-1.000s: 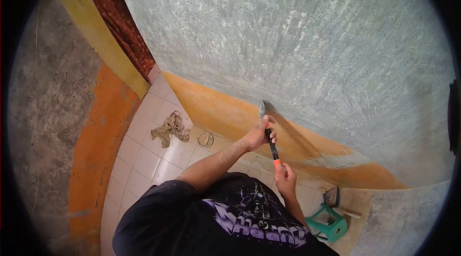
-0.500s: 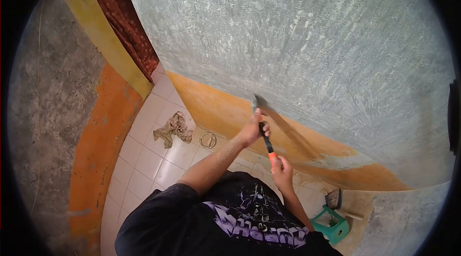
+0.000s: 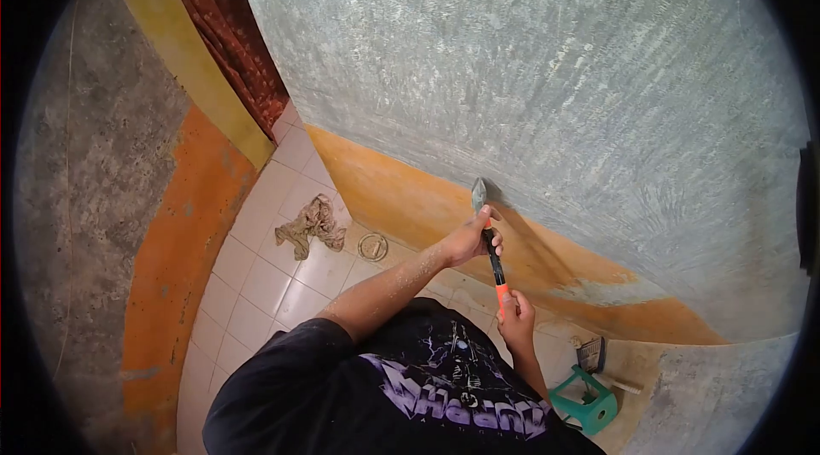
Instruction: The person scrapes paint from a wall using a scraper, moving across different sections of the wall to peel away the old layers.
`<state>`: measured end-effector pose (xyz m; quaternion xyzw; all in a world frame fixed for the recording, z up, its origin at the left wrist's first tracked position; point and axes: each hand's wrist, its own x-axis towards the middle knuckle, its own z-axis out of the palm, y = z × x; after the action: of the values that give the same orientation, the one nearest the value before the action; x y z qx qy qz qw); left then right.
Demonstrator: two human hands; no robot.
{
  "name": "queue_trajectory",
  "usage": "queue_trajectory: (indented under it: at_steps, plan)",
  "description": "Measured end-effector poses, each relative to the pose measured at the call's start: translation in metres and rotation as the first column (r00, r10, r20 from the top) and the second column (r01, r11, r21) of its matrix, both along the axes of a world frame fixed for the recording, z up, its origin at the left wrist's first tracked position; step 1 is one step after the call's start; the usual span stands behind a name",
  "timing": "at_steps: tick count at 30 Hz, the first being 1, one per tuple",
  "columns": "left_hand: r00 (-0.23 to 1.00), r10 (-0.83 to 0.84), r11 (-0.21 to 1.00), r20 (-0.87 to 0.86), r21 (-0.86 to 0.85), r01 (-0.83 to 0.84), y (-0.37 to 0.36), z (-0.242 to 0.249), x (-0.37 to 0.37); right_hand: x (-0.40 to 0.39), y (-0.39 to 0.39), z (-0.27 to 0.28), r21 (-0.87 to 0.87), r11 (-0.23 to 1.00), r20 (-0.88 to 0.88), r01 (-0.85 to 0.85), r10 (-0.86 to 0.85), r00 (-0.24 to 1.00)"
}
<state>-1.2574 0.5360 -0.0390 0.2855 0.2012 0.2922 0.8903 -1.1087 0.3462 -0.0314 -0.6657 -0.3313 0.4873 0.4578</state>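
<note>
A long-handled tool with a grey metal head (image 3: 479, 191) and a black and orange handle reaches up to the wall (image 3: 512, 71), its head at the border between grey surface and orange band (image 3: 384, 173). My left hand (image 3: 471, 238) is closed round the upper part of the handle, just below the head, with the thumb along it. Pale dust speckles my left forearm. Lower down, my right hand (image 3: 517, 317) grips the orange end of the handle. Whether the head touches the wall is hard to tell.
A crumpled cloth (image 3: 313, 225) and a round ring-like object (image 3: 372, 247) lie on the tiled floor (image 3: 263, 284). At lower right stands a green stool (image 3: 586, 402) beside a dark basket-like item (image 3: 590, 354). A red curtain (image 3: 226, 28) hangs at upper left.
Both hands and the tool have shifted right and slightly down in the view. The tool's head has turned and now shows a narrower, more upright shape.
</note>
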Motion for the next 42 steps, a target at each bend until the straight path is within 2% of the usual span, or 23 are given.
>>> queue_trajectory:
  at_steps: [5, 8, 10, 14, 22, 25, 29, 34, 42]
  plan:
    - [0.997, -0.079, 0.997, 0.004, 0.004, 0.079, -0.002, -0.002, 0.013, 0.015, -0.010, 0.008, -0.018, 1.000, -0.026, 0.007, -0.007, 1.000]
    - [0.997, -0.081, 0.997, 0.012, 0.020, 0.081, -0.008, -0.001, 0.019, 0.022, -0.012, -0.010, 0.023, 0.999, 0.087, -0.023, 0.021, 0.996]
    - [0.996, -0.085, 0.996, 0.012, 0.036, 0.085, -0.007, 0.000, 0.017, 0.022, -0.011, -0.016, -0.001, 1.000, 0.045, -0.020, 0.020, 0.999]
    - [0.998, -0.050, 0.998, -0.038, 0.033, 0.052, -0.006, 0.000, 0.015, 0.018, -0.008, -0.021, 0.016, 1.000, -0.007, -0.005, 0.005, 1.000]
    - [0.998, -0.027, 0.998, -0.057, 0.050, 0.029, -0.006, -0.005, 0.013, 0.011, -0.008, -0.031, 0.050, 0.999, 0.003, -0.015, 0.015, 1.000]
    - [0.993, 0.062, 0.997, -0.101, 0.049, -0.057, -0.006, -0.006, 0.010, 0.005, 0.001, -0.025, 0.077, 0.996, 0.025, -0.044, 0.042, 0.999]
    - [0.995, 0.038, 0.998, -0.090, 0.051, -0.033, 0.000, -0.001, -0.005, -0.005, 0.004, -0.023, 0.067, 0.996, 0.020, -0.059, 0.058, 0.998]
    - [0.994, 0.037, 0.998, -0.099, 0.057, -0.032, -0.001, -0.001, -0.007, -0.014, 0.000, -0.026, 0.074, 0.996, 0.070, -0.040, 0.035, 0.997]
    - [0.985, 0.143, 0.990, -0.100, 0.027, -0.141, 0.007, -0.007, -0.026, -0.028, 0.018, -0.018, 0.047, 0.994, 0.157, -0.096, 0.087, 0.984]
